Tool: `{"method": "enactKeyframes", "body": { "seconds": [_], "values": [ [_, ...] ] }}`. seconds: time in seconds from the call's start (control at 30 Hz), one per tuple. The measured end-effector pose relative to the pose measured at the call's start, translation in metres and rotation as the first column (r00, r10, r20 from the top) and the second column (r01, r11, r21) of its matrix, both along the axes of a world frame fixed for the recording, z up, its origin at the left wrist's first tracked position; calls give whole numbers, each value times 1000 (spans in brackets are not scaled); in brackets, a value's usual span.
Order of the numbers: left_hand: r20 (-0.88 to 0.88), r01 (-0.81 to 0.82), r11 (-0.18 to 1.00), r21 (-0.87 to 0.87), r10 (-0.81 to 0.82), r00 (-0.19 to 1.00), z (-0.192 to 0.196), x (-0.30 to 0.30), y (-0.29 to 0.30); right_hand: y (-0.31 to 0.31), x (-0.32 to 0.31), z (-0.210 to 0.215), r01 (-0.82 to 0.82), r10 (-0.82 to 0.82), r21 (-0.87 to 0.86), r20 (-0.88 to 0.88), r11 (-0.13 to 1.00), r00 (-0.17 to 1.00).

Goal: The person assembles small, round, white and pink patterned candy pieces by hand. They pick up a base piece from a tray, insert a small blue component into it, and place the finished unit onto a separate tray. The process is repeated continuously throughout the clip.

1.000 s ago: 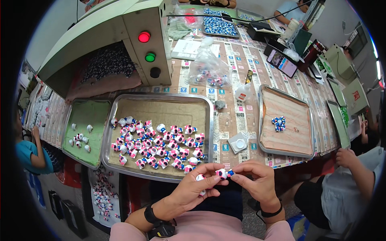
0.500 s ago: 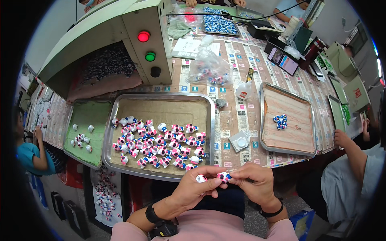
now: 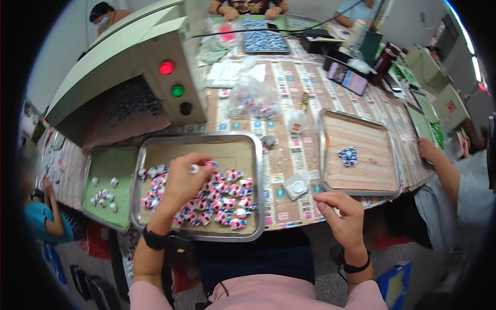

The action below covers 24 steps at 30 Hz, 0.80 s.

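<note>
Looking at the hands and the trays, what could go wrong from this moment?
1. The left hand hovers over the crowded small pieces in the middle metal tray; it may knock some about.
2. The tray's near rim sits at the table edge, so pushed pieces could fall to the floor.
3. The right hand hangs beyond the table edge; anything pinched there may drop.

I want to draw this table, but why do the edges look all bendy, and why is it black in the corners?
In the head view, the fisheye lens bends straight lines: the right tray's rim and the green machine curve toward the picture's edge. The black corners lie outside the round image. The person at the far left looks blurred, while the middle tray and left hand look fairly sharp. Ceiling lights glare at upper right.
</note>
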<state>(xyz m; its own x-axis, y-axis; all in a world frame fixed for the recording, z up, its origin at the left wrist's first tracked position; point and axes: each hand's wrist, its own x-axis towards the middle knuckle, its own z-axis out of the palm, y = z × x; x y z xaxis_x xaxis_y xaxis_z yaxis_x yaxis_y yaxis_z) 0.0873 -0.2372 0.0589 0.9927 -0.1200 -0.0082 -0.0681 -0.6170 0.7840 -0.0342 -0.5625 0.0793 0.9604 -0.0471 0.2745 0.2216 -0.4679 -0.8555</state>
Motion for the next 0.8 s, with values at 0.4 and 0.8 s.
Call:
{"method": "enactKeyframes", "body": {
  "seconds": [0.4, 0.8],
  "values": [
    [17, -67, 980, -189, 71, 997, 20, -20, -4, -130, 54, -44, 309, -267, -523, 157, 794, 951],
    [-517, -621, 14, -784, -569, 640, 11, -93, -62, -116, 59, -57, 299, -328, -485, 27, 822, 944]
  ]
}}
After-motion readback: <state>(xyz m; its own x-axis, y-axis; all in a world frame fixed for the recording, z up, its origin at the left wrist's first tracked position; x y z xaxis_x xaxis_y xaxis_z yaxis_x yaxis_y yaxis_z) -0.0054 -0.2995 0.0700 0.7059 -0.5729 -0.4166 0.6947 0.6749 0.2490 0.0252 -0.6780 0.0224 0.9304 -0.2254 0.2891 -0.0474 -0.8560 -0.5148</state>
